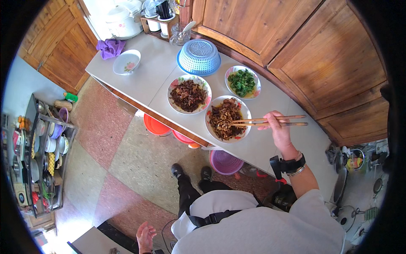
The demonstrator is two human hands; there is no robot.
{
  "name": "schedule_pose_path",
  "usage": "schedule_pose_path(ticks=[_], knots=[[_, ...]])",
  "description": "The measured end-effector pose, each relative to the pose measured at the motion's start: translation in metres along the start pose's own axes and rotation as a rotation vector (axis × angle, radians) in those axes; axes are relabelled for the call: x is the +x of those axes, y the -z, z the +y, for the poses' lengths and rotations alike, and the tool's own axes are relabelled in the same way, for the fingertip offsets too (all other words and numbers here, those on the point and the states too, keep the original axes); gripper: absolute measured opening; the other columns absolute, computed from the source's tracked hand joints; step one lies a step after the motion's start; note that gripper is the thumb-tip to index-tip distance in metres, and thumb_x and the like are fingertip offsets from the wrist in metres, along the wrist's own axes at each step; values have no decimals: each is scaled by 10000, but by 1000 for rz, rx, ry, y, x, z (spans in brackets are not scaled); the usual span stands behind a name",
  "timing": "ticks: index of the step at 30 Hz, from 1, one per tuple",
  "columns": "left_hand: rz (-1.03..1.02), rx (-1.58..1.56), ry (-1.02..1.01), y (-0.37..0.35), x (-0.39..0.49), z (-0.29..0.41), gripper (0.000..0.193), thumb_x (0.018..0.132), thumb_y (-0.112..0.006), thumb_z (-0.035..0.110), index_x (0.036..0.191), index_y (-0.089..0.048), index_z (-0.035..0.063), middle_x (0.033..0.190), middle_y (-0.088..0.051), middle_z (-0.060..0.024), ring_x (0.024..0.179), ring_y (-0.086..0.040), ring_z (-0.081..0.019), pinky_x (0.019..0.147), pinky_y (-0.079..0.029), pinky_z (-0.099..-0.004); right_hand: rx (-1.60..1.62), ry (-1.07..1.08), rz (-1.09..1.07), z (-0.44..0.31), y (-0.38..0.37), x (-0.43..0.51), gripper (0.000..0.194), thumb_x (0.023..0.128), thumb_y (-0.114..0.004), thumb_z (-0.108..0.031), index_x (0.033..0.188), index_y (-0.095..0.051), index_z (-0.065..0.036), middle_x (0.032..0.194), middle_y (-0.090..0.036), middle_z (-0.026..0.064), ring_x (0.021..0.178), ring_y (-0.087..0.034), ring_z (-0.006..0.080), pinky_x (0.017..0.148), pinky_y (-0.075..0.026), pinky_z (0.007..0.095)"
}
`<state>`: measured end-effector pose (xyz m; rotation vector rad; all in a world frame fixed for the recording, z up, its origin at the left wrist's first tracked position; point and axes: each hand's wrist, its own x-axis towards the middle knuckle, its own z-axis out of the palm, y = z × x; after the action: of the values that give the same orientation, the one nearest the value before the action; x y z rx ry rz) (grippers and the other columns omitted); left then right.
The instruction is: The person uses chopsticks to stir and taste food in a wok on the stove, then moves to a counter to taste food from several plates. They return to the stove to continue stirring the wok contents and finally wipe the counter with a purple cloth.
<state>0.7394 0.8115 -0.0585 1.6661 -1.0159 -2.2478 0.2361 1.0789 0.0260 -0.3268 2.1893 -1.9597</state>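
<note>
My right hand (276, 124) holds a pair of wooden chopsticks (290, 124), whose tips rest in the noodle-like shredded food in a patterned bowl (207, 127). Left of it, a second floral bowl (207, 87) holds dark, cooked food with pieces that look like meat. Behind them is a smaller plate of chopped greens (242, 83). An upturned blue plastic basket (199, 57) stands near the wall side of the counter. My left hand (146, 235) hangs low at the bottom of the view, away from the counter, fingers loosely apart, with nothing in it.
On the counter's far left are a white floral bowl (127, 62), a purple cloth (110, 48) and a rice cooker (124, 20). A glass mug (180, 34) stands beside a utensil holder. Below the counter are a red bucket (156, 124) and a purple basket (225, 162). A dish rack (54, 158) stands left.
</note>
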Motion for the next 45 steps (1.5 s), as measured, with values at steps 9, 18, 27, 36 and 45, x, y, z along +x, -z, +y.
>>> schedule_pose_path(ticks=[9,18,27,36,45], knots=[[-58,-49,-18,3,3,-9,274,799,-488,111,1057,-463,24,773,-582,-84,651,-582,-188,522,-506,-298,136,38,194,-41,31,-8,199,838,-464,-168,834,-491,30,720,-537,113,521,-573,211,477,-497,282],[3,-15,1,-8,-13,-6,267,796,-494,133,1043,-470,35,765,-574,-74,643,-578,-184,510,-499,-295,144,-25,128,-15,7,0,181,836,-465,-169,831,-505,8,746,-546,101,525,-572,181,506,-505,286],[38,-44,-8,-4,-19,-12,289,786,-510,127,1054,-457,32,769,-573,-73,641,-571,-181,507,-498,-294,-12,-168,-17,-2,2,2,204,842,-465,-167,903,-511,22,755,-548,95,525,-582,160,465,-464,193],[-13,-42,-22,-7,-9,-12,252,791,-495,118,1022,-486,18,761,-579,-75,637,-573,-179,514,-497,-298,-125,-8,-15,1,3,-3,199,843,-466,-171,834,-515,21,723,-547,95,521,-573,164,481,-477,218],[15,-16,-3,-17,-16,-5,261,793,-493,126,1032,-483,21,767,-580,-78,648,-575,-181,519,-494,-292,-58,79,-4,-19,8,-5,193,844,-464,-149,802,-519,32,708,-549,95,536,-578,164,498,-493,226]])
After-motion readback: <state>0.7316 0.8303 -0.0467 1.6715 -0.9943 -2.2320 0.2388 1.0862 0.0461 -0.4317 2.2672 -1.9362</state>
